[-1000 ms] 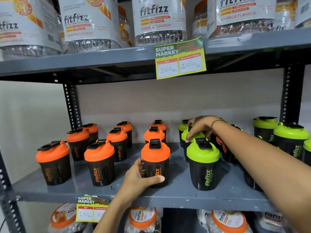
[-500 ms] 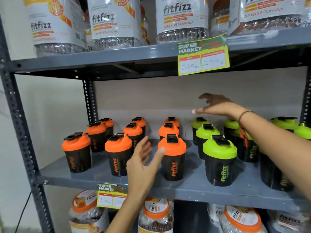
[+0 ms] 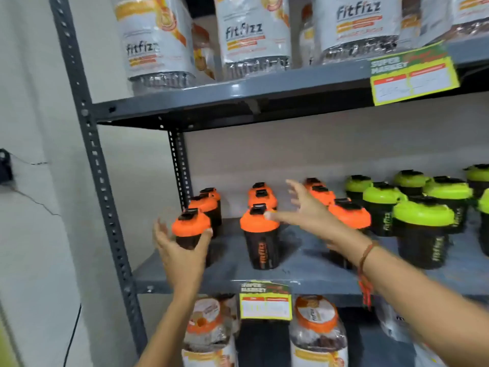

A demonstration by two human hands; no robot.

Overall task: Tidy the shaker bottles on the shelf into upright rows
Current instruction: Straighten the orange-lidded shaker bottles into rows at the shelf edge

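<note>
Black shaker bottles stand upright in rows on the grey middle shelf (image 3: 304, 276): orange-lidded ones on the left, green-lidded ones (image 3: 423, 229) on the right. My left hand (image 3: 182, 252) is cupped around the lower body of the front-left orange-lidded shaker (image 3: 191, 224), thumb at its right side, fingers spread on its left with a small gap. My right hand (image 3: 304, 210) hovers open with fingers spread in front of the orange rows. Its thumb tip is at the lid of the front-middle orange shaker (image 3: 260, 234). My right arm hides part of the front-right orange shaker (image 3: 349, 213).
The upper shelf (image 3: 238, 94) holds large fitfizz jars, with a green price tag (image 3: 412, 75) on its edge. More jars sit under the middle shelf beside another price tag (image 3: 266, 300). A perforated grey upright (image 3: 98, 168) bounds the left side, with a wall behind.
The view has swung left. My left hand has moved from the middle orange shaker to the front-left one. My right hand has come down and left from above the green shakers to the orange rows.
</note>
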